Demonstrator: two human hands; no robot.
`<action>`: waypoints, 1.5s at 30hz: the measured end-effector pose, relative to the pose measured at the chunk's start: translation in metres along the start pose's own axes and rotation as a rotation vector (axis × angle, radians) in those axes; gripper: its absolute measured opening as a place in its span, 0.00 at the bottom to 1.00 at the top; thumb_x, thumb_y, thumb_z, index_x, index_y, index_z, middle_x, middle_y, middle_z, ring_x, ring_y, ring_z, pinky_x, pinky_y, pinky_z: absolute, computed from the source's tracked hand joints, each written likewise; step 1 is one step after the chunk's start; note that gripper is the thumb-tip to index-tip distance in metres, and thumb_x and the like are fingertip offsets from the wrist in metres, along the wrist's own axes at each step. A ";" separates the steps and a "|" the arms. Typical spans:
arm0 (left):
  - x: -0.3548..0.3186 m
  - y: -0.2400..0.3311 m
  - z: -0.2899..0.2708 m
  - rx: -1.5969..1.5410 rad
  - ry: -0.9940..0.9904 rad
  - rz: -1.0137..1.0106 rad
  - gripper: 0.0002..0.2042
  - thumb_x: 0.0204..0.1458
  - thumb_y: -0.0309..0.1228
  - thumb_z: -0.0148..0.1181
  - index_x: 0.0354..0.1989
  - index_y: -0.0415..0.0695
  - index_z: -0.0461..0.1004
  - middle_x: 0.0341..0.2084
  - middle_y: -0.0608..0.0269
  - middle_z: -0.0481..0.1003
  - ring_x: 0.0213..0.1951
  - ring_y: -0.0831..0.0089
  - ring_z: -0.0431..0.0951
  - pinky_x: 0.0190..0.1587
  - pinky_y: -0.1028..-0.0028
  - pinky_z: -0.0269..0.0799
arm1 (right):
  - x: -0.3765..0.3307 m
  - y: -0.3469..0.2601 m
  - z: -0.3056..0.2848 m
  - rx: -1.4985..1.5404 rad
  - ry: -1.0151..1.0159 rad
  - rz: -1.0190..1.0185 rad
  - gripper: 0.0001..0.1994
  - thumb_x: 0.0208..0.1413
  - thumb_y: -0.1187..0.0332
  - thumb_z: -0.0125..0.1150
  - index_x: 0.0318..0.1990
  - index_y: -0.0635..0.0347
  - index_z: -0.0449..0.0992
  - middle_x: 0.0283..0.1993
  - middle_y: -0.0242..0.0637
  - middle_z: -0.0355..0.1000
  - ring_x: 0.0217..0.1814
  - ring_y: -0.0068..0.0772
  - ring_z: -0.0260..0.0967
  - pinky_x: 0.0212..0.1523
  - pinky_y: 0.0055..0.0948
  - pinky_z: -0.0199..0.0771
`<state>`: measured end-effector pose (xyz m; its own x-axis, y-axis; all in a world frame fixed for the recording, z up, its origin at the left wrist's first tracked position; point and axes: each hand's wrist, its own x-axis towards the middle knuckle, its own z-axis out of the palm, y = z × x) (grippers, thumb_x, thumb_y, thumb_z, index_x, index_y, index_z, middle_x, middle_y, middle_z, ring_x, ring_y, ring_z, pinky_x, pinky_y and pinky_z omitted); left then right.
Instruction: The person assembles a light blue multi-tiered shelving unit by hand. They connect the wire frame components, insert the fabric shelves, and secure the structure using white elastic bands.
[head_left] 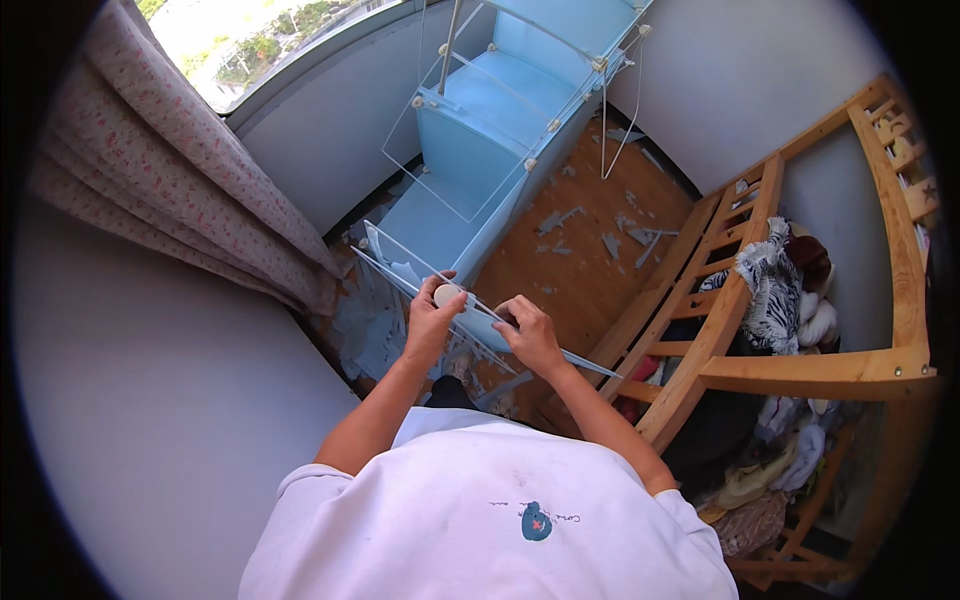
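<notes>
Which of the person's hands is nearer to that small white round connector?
Left. The left hand pinches the white round connector at its fingertips; the right hand grips the light blue panel further along, apart from it.

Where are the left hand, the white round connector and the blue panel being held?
left hand (430, 320), head view, back of the hand.
white round connector (447, 294), head view, its rounded top.
blue panel (480, 326), head view, strip between the hands.

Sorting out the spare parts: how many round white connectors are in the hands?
1: a round white connector sits at the left hand's fingertips, on the blue panel edge. The right hand may hide another.
</notes>
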<state>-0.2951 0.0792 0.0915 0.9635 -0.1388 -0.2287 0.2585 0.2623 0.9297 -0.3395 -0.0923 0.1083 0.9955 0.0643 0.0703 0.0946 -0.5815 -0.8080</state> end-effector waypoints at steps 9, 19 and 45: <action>-0.012 0.005 0.002 0.170 0.020 0.083 0.16 0.46 0.25 0.59 0.45 0.43 0.69 0.28 0.69 0.69 0.28 0.84 0.67 0.30 0.82 0.65 | 0.003 0.023 0.002 0.406 0.119 0.320 0.05 0.49 0.73 0.56 0.31 0.66 0.71 0.29 0.34 0.68 0.27 0.23 0.67 0.28 0.24 0.68; -0.009 0.040 -0.013 0.061 0.164 0.239 0.08 0.48 0.23 0.58 0.37 0.42 0.70 0.27 0.69 0.70 0.27 0.82 0.70 0.30 0.83 0.66 | 0.012 0.036 -0.021 0.199 0.325 0.219 0.06 0.52 0.74 0.54 0.36 0.65 0.73 0.26 0.34 0.70 0.26 0.22 0.66 0.28 0.22 0.66; 0.005 0.028 0.016 -0.044 -0.036 0.128 0.12 0.49 0.24 0.58 0.42 0.41 0.68 0.32 0.66 0.70 0.33 0.81 0.72 0.37 0.80 0.70 | 0.009 0.019 -0.023 -0.463 0.148 -0.035 0.06 0.42 0.66 0.63 0.25 0.56 0.74 0.24 0.35 0.70 0.27 0.39 0.70 0.27 0.35 0.68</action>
<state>-0.2842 0.0707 0.1205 0.9860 -0.1353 -0.0976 0.1369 0.3221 0.9368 -0.3283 -0.1213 0.1066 0.9794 -0.0061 0.2018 0.0895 -0.8829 -0.4610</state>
